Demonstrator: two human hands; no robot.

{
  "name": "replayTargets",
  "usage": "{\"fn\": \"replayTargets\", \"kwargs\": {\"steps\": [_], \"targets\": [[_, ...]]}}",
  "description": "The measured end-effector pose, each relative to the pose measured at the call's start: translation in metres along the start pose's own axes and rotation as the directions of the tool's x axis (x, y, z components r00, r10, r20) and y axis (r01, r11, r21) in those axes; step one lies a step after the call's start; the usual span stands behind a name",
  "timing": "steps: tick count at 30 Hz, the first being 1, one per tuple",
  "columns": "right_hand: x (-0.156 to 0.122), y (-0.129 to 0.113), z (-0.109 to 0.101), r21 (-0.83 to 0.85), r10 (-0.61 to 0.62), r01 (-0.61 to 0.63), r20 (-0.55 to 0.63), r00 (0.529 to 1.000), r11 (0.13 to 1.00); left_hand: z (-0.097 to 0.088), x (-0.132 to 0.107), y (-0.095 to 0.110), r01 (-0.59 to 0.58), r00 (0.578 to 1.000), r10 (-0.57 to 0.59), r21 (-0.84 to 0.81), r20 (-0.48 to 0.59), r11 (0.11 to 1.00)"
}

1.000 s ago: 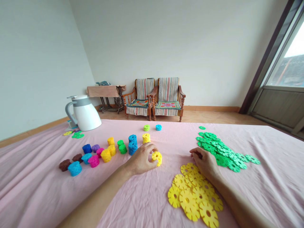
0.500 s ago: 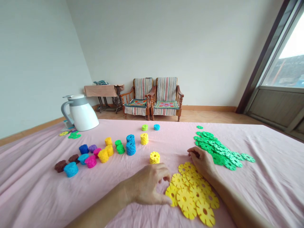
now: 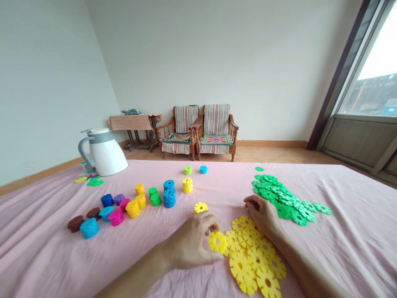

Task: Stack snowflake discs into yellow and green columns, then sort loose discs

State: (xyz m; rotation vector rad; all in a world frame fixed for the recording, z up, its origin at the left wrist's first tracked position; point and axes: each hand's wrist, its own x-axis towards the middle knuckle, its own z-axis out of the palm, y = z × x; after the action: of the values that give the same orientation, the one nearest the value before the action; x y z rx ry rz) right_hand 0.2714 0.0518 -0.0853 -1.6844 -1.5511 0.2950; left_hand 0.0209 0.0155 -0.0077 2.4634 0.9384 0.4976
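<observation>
A yellow notched plastic disc (image 3: 214, 237) is pinched in my left hand (image 3: 194, 240), standing tilted at the left edge of a loose pile of yellow discs (image 3: 244, 265). Just beyond that hand is a short yellow stack (image 3: 200, 204), its lower part hidden by my knuckles. My right hand (image 3: 263, 210) rests at the far right side of the pile with its fingers curled in, and I see nothing in them. Close to its right lies a spread heap of green discs (image 3: 281, 192).
Several coloured disc stacks stand to the left, among them blue (image 3: 169, 198), pink (image 3: 115, 217) and brown (image 3: 76, 223). Farther back are a taller yellow stack (image 3: 187, 186) and a white jug (image 3: 109, 155). A wrinkled pink cloth (image 3: 186, 283) covers the table.
My left hand has taken a yellow disc from the left edge of the pile and raised it upright. My right hand stays in nearly the same place. The view has tilted slightly.
</observation>
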Motion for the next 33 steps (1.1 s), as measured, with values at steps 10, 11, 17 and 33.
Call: {"fn": "replayTargets", "kwargs": {"steps": [10, 11, 17, 33], "targets": [[0.0, -0.001, 0.0, -0.008, 0.008, -0.008, 0.006, 1.0, 1.0, -0.031, 0.006, -0.036, 0.034, 0.984, -0.058, -0.141, -0.171, 0.989], [0.0, -0.001, 0.0, -0.008, 0.008, -0.008, 0.005, 1.0, 1.0, -0.03, 0.007, -0.037, 0.033, 0.981, -0.056, -0.126, -0.188, 0.992], [0.0, -0.001, 0.0, -0.011, -0.008, 0.008, -0.006, 1.0, 1.0, -0.023, 0.016, -0.049, 0.123, 0.932, -0.112, 0.011, -0.345, 0.992], [-0.001, -0.002, 0.0, 0.019, -0.005, 0.005, -0.003, 1.0, 1.0, -0.015, 0.017, -0.054, 0.147, 0.949, -0.135, 0.022, -0.285, 0.989]]}}
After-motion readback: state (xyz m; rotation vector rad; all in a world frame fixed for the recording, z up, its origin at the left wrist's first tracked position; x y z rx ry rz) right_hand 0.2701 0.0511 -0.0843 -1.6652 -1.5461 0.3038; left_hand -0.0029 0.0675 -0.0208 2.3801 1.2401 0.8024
